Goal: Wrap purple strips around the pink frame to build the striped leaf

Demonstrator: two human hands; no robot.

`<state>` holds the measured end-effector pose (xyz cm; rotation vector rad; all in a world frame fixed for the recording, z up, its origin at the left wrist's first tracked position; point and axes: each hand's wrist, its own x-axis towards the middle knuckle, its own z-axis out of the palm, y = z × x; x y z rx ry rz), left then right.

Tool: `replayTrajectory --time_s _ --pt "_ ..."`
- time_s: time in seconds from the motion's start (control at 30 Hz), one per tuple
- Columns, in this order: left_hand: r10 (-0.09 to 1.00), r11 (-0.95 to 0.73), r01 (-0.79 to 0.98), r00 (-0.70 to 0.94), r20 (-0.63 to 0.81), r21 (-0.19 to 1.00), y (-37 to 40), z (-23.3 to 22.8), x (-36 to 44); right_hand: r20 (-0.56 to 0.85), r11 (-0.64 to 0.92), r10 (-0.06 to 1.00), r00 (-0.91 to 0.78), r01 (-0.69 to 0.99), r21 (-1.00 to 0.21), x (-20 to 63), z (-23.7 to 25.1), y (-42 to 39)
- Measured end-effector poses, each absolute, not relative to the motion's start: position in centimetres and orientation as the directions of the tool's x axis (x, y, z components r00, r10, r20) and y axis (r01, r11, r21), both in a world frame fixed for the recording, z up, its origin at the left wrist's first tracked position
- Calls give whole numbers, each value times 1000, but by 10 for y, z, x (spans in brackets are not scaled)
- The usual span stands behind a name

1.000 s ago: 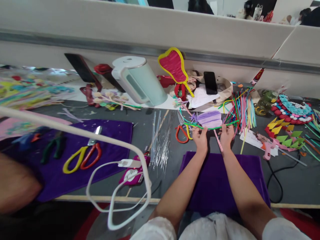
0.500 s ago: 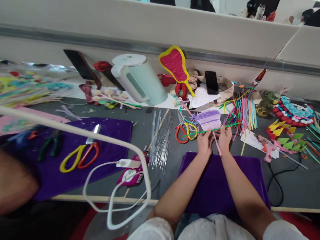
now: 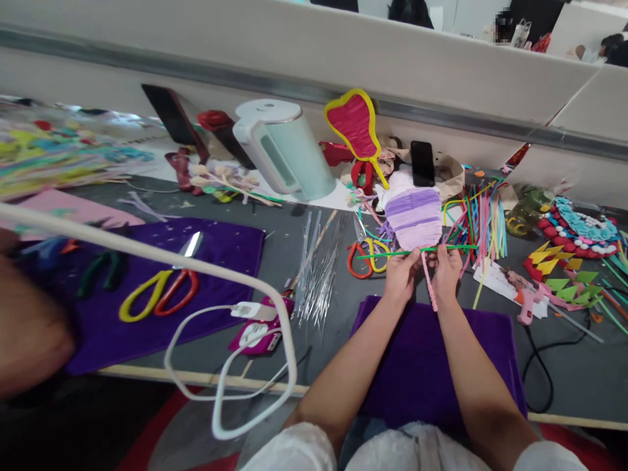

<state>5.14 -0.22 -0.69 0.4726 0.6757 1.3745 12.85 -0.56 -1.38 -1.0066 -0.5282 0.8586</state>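
Purple fan stands raised above the table's far middle, its pink handle and a green pipe cleaner pinched between left hand and right hand; scissors lie just left.

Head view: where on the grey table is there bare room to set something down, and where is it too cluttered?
Bare grey table shows right of the near purple cloth, crossed only by a black cord. A smaller strip lies between that cloth and the silver wires. It is crowded beyond the left hand and right hand: scissors, coloured stems.
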Motion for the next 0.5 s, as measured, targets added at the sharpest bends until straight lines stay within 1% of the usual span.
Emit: replayTrajectory --time_s 0.13,0.27,0.33,0.5 --pt "980 199 -721 143 -138 664 -5 -1 51 -67 224 887 457 -552 -803 129 -11 -4" --pt "974 220 -734 199 -106 643 -6 0 48 -117 175 911 395 -629 -758 130 -12 -3" --pt "966 246 -731 236 -103 637 -6 -1 47 -90 180 922 377 -622 -763 132 -14 -4" --pt "924 354 -678 359 -130 644 -8 3 45 29 224 945 326 -579 -784 145 -17 -6"
